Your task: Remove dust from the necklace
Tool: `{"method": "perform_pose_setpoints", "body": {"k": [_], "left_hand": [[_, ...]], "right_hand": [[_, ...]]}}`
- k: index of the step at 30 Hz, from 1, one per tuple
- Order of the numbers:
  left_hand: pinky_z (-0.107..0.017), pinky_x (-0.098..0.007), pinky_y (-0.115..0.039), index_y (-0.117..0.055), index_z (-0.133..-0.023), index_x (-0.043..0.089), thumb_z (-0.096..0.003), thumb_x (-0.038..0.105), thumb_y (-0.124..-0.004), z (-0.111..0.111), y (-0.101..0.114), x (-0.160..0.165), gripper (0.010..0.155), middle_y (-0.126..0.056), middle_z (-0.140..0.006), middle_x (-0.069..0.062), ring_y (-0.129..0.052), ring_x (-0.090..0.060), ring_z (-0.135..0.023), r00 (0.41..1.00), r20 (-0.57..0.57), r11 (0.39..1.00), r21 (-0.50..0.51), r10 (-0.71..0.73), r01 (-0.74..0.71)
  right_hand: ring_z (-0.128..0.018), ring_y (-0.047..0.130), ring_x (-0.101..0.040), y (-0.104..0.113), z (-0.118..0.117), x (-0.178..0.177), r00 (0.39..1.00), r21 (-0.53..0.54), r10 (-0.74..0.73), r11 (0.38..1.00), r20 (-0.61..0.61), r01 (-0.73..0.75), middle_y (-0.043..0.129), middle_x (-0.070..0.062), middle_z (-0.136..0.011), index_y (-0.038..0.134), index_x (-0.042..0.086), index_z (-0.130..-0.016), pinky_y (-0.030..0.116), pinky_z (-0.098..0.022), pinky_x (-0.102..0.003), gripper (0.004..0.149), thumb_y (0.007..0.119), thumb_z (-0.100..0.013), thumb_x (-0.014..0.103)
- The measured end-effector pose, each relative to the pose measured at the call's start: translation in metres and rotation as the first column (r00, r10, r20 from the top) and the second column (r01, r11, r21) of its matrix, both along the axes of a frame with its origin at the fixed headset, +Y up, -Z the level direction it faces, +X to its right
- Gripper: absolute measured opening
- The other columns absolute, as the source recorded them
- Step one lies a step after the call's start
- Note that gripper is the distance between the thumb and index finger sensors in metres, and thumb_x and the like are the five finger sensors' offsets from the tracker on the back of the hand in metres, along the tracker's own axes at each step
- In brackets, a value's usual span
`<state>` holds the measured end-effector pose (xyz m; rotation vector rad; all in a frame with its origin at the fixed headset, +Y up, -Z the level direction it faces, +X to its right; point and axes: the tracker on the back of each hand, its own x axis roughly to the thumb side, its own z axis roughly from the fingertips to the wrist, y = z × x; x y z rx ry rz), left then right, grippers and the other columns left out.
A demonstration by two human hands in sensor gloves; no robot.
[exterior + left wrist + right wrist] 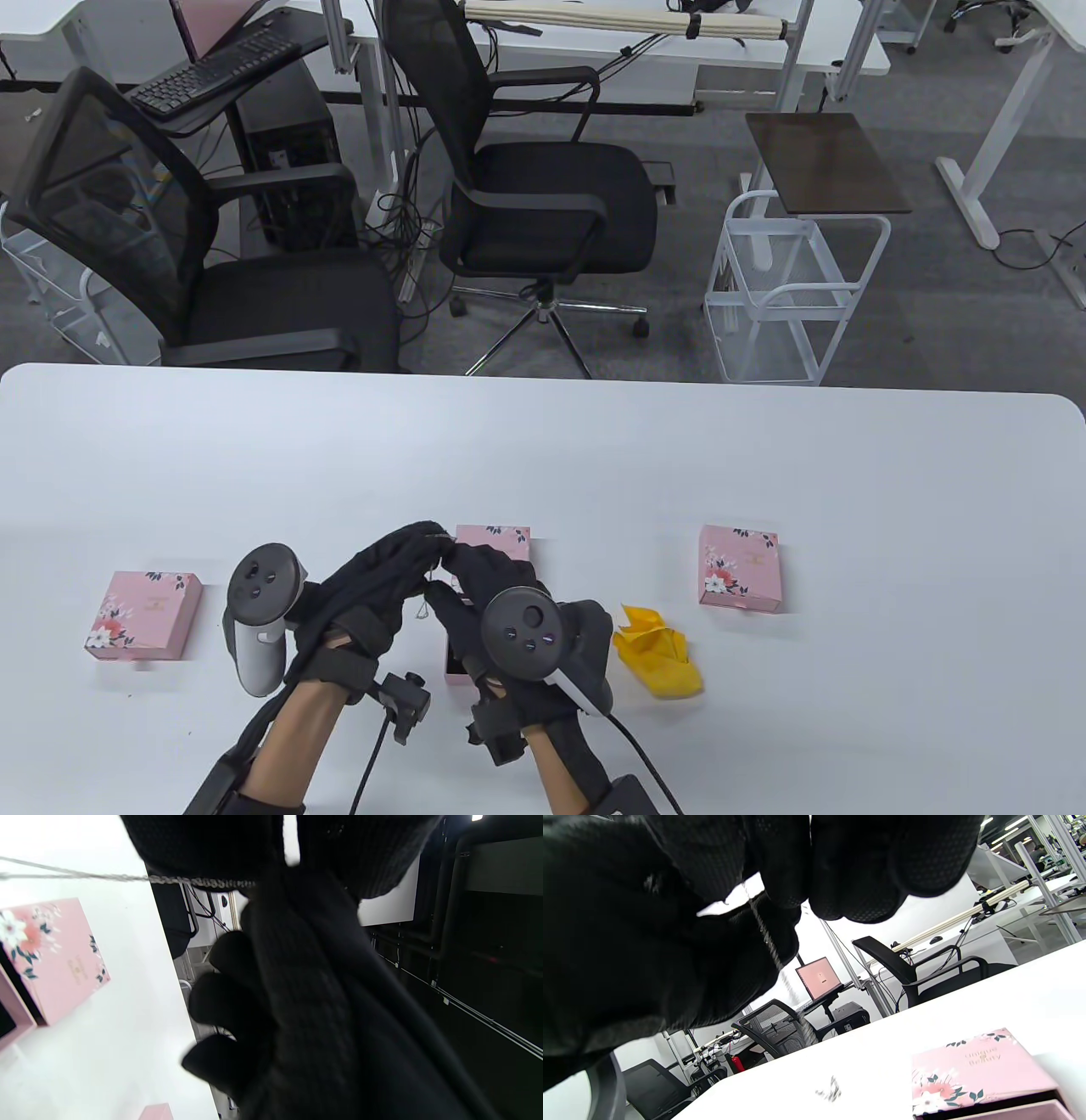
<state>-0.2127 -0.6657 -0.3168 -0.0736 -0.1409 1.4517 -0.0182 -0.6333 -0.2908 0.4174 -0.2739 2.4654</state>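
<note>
A thin silver necklace chain [433, 577] hangs between my two gloved hands above the table. My left hand [386, 577] pinches the chain at its top; the chain runs out to the left in the left wrist view [127, 878]. My right hand [475, 577] pinches the chain too, right beside the left fingertips; in the right wrist view the chain [772, 946] drops from my fingers with a small pendant [832, 1090] dangling near the table. An open pink floral box [496, 543] lies under the hands, mostly hidden. A crumpled yellow cloth [657, 654] lies to the right of my right hand.
A closed pink floral box [142, 615] lies at the left and another [738, 567] at the right of the white table [543, 458]. Black office chairs [526, 195] and a white wire cart [789, 289] stand beyond the far edge.
</note>
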Motion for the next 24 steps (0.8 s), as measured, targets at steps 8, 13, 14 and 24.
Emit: {"method": "perform_pose_setpoints", "body": {"k": [8, 13, 14, 24], "left_hand": [[-0.069, -0.053, -0.064, -0.081, -0.095, 0.032, -0.0606, 0.047, -0.075, 0.0, -0.005, 0.001, 0.038, -0.068, -0.11, -0.01, -0.062, -0.039, -0.096, 0.998, 0.004, 0.998, -0.029, 0.055, -0.055], [-0.067, -0.051, -0.067, -0.074, -0.099, 0.03, -0.0627, 0.044, -0.07, -0.004, -0.009, -0.008, 0.039, -0.071, -0.107, -0.01, -0.066, -0.038, -0.094, 0.992, 0.006, 0.99, -0.075, 0.122, -0.122], [-0.066, -0.05, -0.068, -0.073, -0.1, 0.03, -0.0628, 0.043, -0.069, -0.004, -0.01, -0.009, 0.039, -0.073, -0.106, -0.01, -0.068, -0.037, -0.093, 0.991, 0.007, 0.988, -0.079, 0.132, -0.131], [-0.051, -0.039, -0.086, -0.079, -0.096, 0.026, -0.0608, 0.043, -0.073, -0.006, -0.01, -0.024, 0.04, -0.098, -0.083, -0.001, -0.094, -0.021, -0.072, 0.979, -0.086, 0.98, -0.065, 0.185, -0.19]], "right_hand": [[-0.065, 0.093, -0.04, -0.005, 0.004, -0.007, 0.997, 0.103, 0.004, 0.995, 0.08, -0.012, 0.09, -0.022, -0.085, 0.081, 0.012, -0.094, 0.08, -0.05, -0.048, 0.035, 0.075, -0.064, 0.03], [-0.061, 0.094, -0.037, 0.0, 0.005, -0.007, 0.999, 0.076, -0.003, 0.997, 0.043, 0.0, 0.092, -0.02, -0.083, 0.081, 0.012, -0.094, 0.081, -0.048, -0.047, 0.035, 0.075, -0.063, 0.029], [-0.061, 0.095, -0.037, 0.0, 0.005, -0.007, 0.999, 0.077, -0.002, 0.997, 0.04, -0.001, 0.092, -0.02, -0.082, 0.081, 0.012, -0.094, 0.081, -0.048, -0.047, 0.035, 0.075, -0.063, 0.029], [-0.059, 0.095, -0.035, 0.0, 0.005, -0.013, 0.999, 0.03, 0.033, 0.999, -0.022, -0.033, 0.093, -0.019, -0.08, 0.082, 0.012, -0.093, 0.082, -0.047, -0.046, 0.035, 0.075, -0.063, 0.028]]}}
